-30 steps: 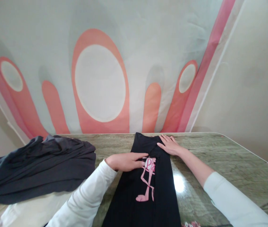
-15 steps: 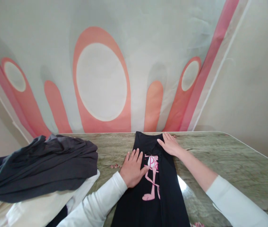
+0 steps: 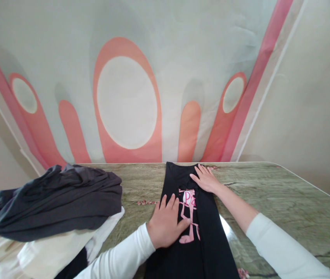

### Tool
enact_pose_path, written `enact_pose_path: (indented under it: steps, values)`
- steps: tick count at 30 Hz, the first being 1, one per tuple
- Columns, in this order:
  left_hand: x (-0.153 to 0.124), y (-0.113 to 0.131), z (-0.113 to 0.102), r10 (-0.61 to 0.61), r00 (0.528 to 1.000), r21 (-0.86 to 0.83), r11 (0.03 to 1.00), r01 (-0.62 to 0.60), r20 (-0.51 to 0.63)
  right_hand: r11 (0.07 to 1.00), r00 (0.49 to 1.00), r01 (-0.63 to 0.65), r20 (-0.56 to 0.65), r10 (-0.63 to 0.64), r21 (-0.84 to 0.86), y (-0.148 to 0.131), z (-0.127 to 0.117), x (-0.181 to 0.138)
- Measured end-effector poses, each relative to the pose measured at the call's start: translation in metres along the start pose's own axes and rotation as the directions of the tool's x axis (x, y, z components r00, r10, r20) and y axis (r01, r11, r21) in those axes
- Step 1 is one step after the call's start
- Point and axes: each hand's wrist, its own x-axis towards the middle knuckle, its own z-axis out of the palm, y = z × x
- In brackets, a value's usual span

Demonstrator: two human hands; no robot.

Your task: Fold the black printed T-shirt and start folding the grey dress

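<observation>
A black garment with a pink cartoon print and lettering lies lengthwise on the table, its sides folded inward into a narrow strip. My left hand rests flat on its left part beside the print, fingers spread. Near the top right corner of the cloth, my right hand lies flat with the fingers stretched out. Neither hand grips anything. The lower end of the garment runs out of view at the bottom.
To the left is a heap of clothes, with a dark grey garment on top of cream and white ones. The wood-patterned table ends at a wall hanging with pink and orange shapes.
My left hand has slid down the garment, toward me. My right hand has shifted slightly left and down at the top corner. The view has moved a little.
</observation>
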Motion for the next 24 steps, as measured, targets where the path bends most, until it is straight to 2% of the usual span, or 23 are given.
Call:
enact_pose_path:
  steps: [3, 5, 6, 8, 10, 12, 14, 20, 24]
  values:
    - [0.014, -0.025, -0.012, -0.011, 0.997, -0.129, 0.992, 0.0, -0.081, 1.0, 0.996, 0.016, -0.083, -0.016, -0.007, -0.005, -0.005, -0.006]
    - [0.024, -0.044, -0.017, -0.09, 0.983, -0.27, 0.962, 0.044, -0.162, 0.999, 0.993, 0.053, -0.105, -0.053, 0.001, -0.014, -0.01, -0.011]
    - [0.028, -0.052, -0.019, -0.145, 0.975, -0.363, 0.929, 0.076, -0.168, 0.997, 0.991, 0.08, -0.104, -0.078, 0.013, -0.019, -0.013, -0.013]
    - [0.033, -0.063, -0.021, -0.243, 0.965, -0.548, 0.822, 0.152, -0.096, 0.988, 0.987, 0.144, -0.085, -0.14, 0.049, -0.032, -0.018, -0.018]
    - [0.033, -0.068, -0.022, -0.289, 0.957, -0.656, 0.721, 0.225, 0.011, 0.974, 0.977, 0.21, -0.046, -0.207, 0.088, -0.045, -0.019, -0.022]
    - [0.031, -0.067, -0.024, -0.269, 0.958, -0.673, 0.691, 0.263, 0.098, 0.964, 0.97, 0.241, 0.011, -0.244, 0.112, -0.054, -0.018, -0.027]
    - [0.028, -0.063, -0.025, -0.216, 0.963, -0.636, 0.723, 0.27, 0.164, 0.966, 0.969, 0.232, 0.06, -0.24, 0.116, -0.059, -0.015, -0.03]
    - [0.014, -0.044, -0.028, -0.072, 0.974, -0.507, 0.844, 0.173, 0.213, 0.961, 0.959, 0.253, 0.1, -0.264, 0.115, -0.056, -0.014, -0.032]
    - [0.004, -0.035, -0.033, 0.057, 0.942, -0.478, 0.871, 0.115, 0.33, 0.927, 0.924, 0.345, 0.121, -0.363, 0.145, -0.052, -0.019, -0.031]
